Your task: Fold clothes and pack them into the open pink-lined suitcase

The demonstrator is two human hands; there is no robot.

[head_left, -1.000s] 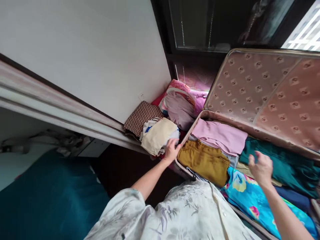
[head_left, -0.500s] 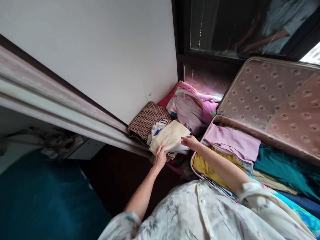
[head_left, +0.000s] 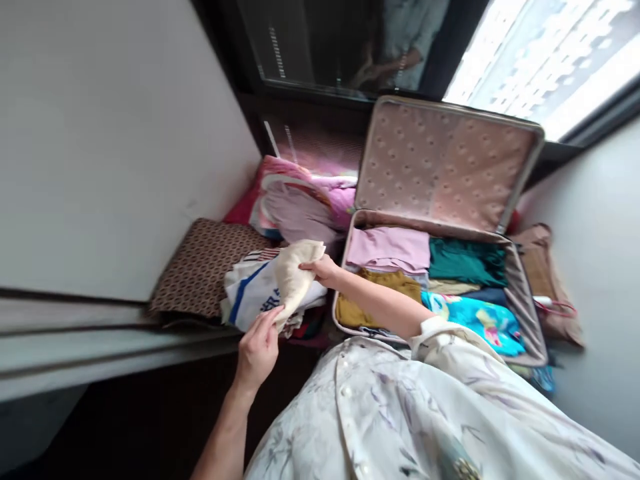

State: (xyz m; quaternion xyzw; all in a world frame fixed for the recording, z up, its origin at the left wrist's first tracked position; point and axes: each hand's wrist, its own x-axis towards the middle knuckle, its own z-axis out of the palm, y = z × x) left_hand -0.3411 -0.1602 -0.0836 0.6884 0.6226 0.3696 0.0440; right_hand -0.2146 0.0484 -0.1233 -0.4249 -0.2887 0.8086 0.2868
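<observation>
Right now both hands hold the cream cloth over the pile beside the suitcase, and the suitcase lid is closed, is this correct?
Not quite. In the head view the suitcase lid stands open, upright over the packed clothes. The rest holds: left hand and right hand both grip the cream cloth over the pile beside the suitcase.

Matt, seemingly cotton cream cloth (head_left: 295,277)

I note a cream garment (head_left: 295,277) over white cloth with blue stripe (head_left: 253,290); brown diamond-patterned fabric (head_left: 203,267). Suitcase lid lining (head_left: 440,167) pink, dotted motifs. Inside: lilac top (head_left: 387,248), mustard piece (head_left: 350,310), teal fold (head_left: 467,261), turquoise floral print (head_left: 475,320).
</observation>
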